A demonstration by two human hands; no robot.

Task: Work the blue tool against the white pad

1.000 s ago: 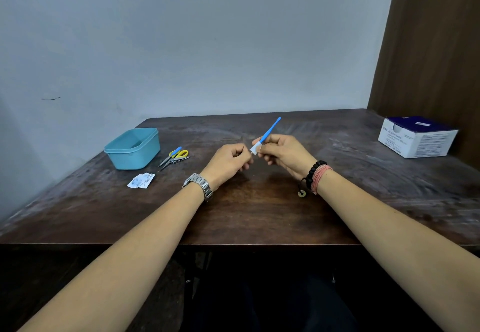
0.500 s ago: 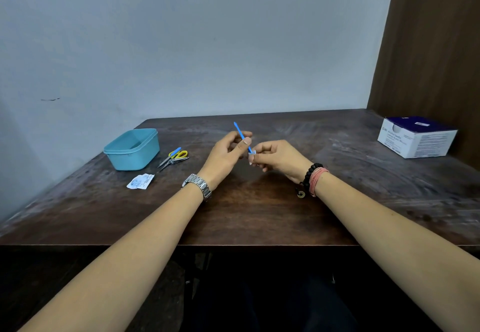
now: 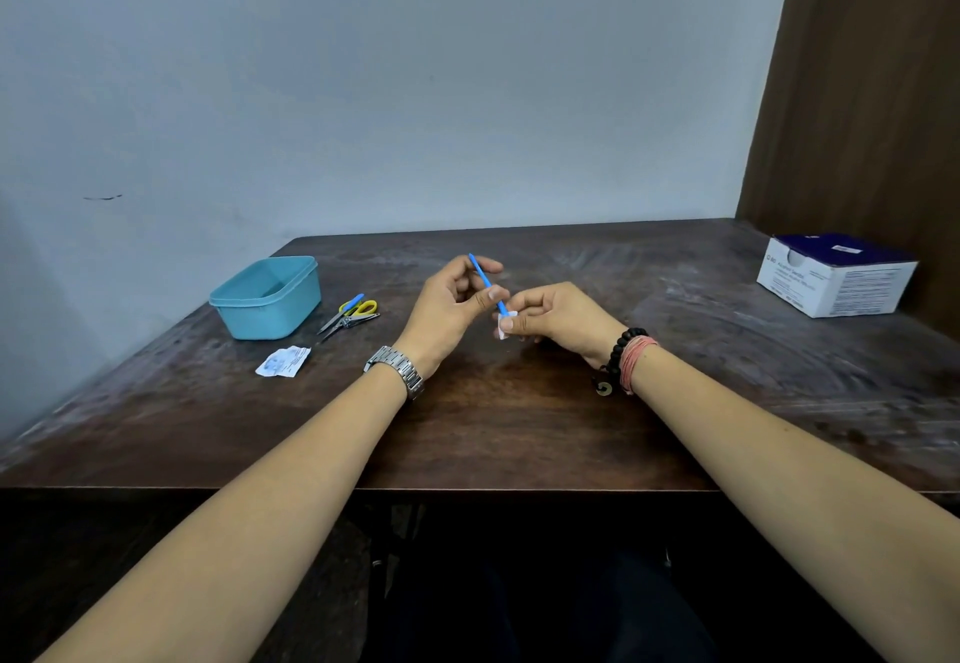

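The left hand (image 3: 447, 306) pinches a thin blue stick (image 3: 487, 283) between thumb and curled fingers, its far end tilted toward 11 o'clock. The right hand (image 3: 558, 317), just beside it at 3 o'clock, has its fingertips clamped on a small white pad (image 3: 505, 326) at the stick's near end, above the middle of the wooden table (image 3: 519, 413). At 9 o'clock of the hands lie scissors (image 3: 350, 314), then a teal tub (image 3: 267, 301); a torn white wrapper (image 3: 284, 362) lies at 8 o'clock. A white and blue box (image 3: 836, 275) sits well apart at 3 o'clock.
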